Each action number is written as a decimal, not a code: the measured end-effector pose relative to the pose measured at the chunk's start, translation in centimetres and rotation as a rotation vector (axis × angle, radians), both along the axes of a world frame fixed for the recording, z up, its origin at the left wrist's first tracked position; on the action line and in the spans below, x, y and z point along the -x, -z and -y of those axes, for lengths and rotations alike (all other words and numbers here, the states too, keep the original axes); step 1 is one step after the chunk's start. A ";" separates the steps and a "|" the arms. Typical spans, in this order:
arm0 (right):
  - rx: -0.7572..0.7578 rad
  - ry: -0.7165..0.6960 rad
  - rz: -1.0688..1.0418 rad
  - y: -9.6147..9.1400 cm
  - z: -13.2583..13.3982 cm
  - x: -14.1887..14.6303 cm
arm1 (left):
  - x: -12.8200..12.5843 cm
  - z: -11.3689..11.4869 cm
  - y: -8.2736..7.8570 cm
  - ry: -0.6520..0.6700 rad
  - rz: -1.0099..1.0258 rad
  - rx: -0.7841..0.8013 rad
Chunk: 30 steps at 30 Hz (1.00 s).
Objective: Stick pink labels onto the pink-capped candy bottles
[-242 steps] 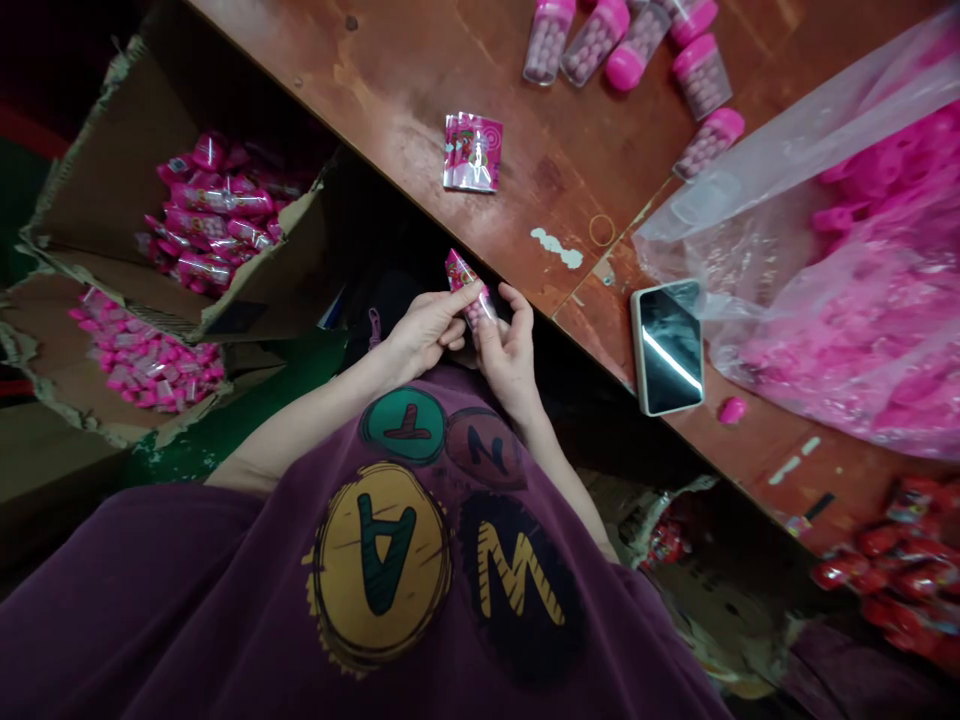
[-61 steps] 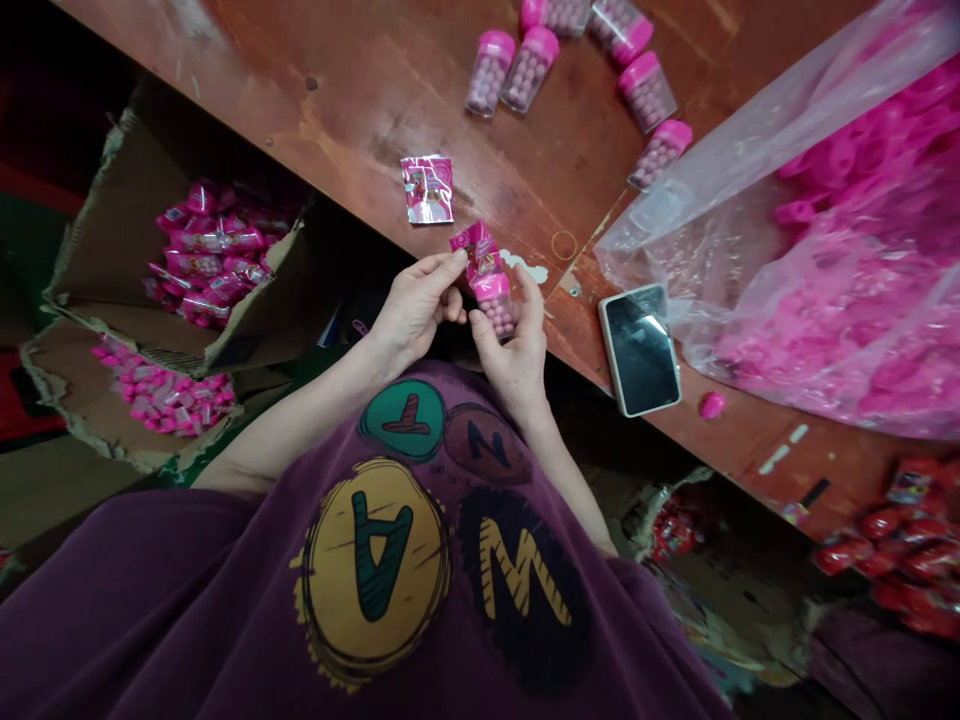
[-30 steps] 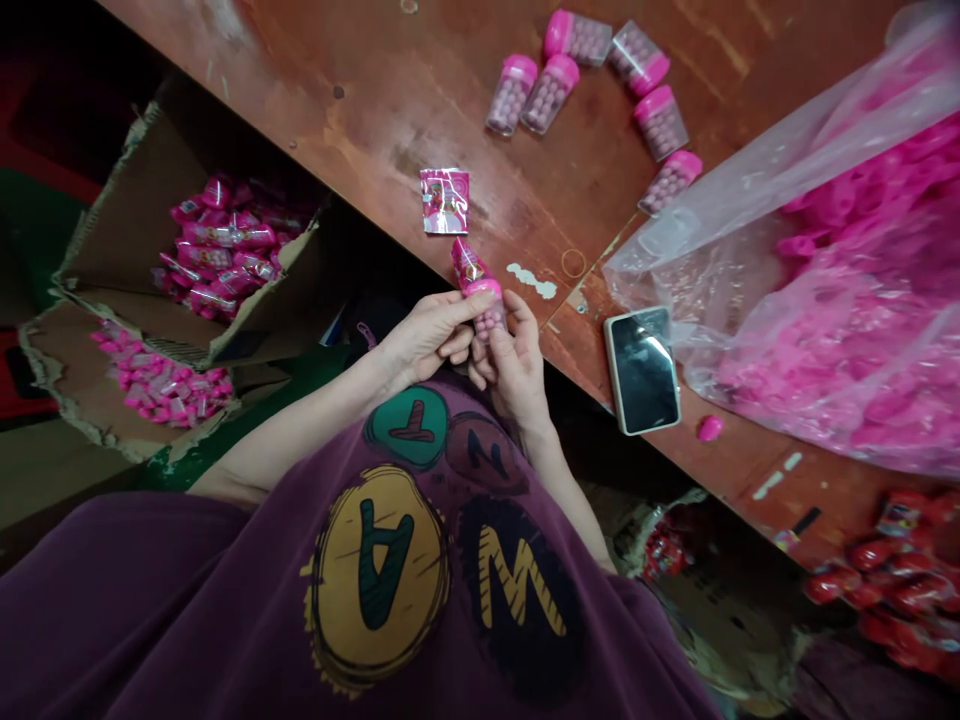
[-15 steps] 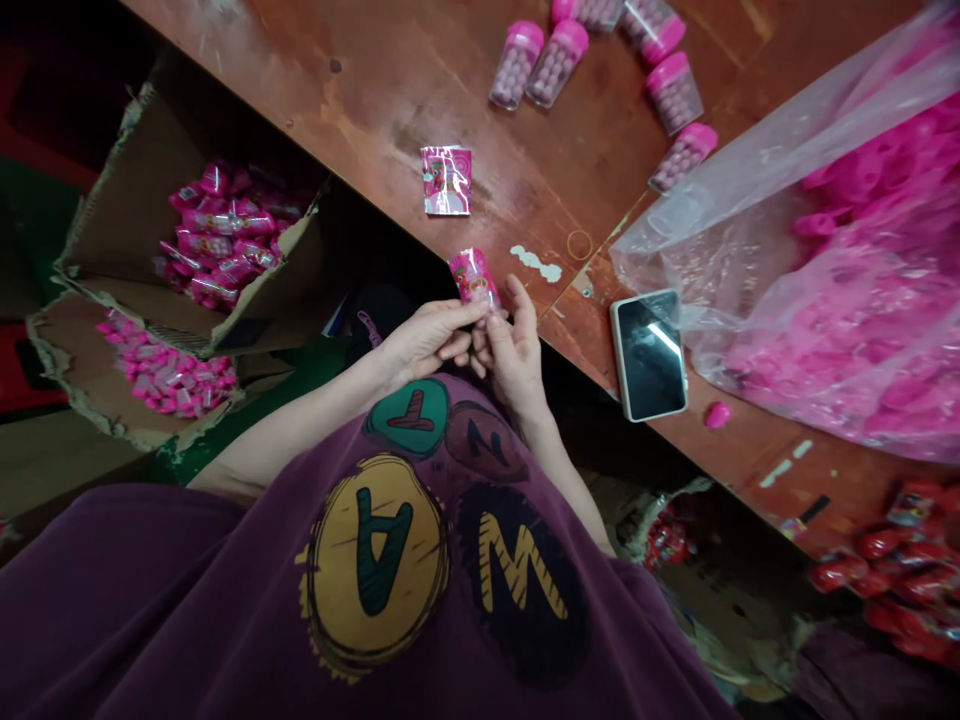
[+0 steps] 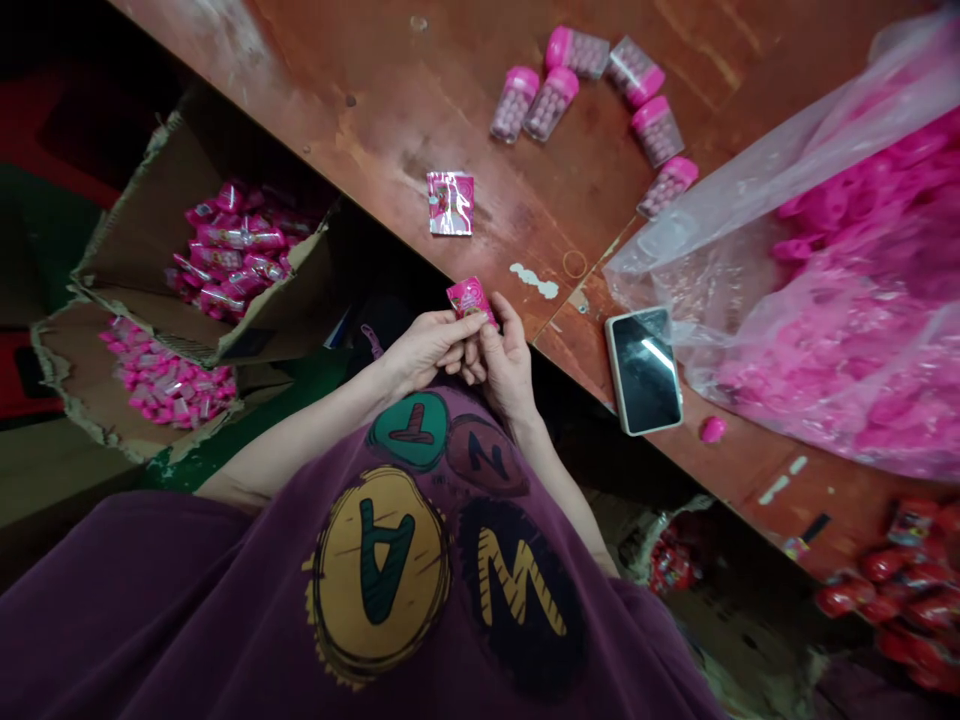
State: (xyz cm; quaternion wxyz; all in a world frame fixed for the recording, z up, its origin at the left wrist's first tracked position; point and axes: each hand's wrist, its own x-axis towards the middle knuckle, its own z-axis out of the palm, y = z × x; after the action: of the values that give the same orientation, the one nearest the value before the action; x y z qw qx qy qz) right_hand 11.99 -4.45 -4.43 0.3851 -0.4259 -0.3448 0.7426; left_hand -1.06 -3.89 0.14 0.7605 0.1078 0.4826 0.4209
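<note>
Both my hands meet just below the table edge, in front of my purple shirt. My left hand (image 5: 424, 350) and my right hand (image 5: 504, 357) are closed together on a small candy bottle in a pink printed wrapper (image 5: 469, 298); only the wrapper's top shows above my fingers. A flat stack of pink wrappers (image 5: 450, 203) lies on the brown wooden table (image 5: 360, 110) a little beyond my hands. Several pink-capped bottles of candy balls (image 5: 600, 90) lie farther back on the table.
A smartphone (image 5: 643, 370) lies face up right of my hands, a loose pink cap (image 5: 711, 429) beside it. A clear bag of pink caps (image 5: 840, 280) fills the right. Cardboard boxes of wrapped bottles (image 5: 225, 250) stand at left. Red packets (image 5: 900, 590) lie bottom right.
The bottle, whose candy balls showed a second ago, now sits deeper in the wrapper and lower in my hands. My hands have stayed close together at the table edge.
</note>
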 end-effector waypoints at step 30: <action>-1.087 -0.113 1.062 -0.5 -9.9 2.1 | 3.9 -6.4 -0.2 -0.361 -0.175 -0.214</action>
State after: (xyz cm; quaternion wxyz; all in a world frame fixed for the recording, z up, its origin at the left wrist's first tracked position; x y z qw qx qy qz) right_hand 9.92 5.46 -3.89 0.2846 -0.4581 -0.8221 0.1825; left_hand -4.92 2.52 0.30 0.6124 0.1359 0.5107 0.5880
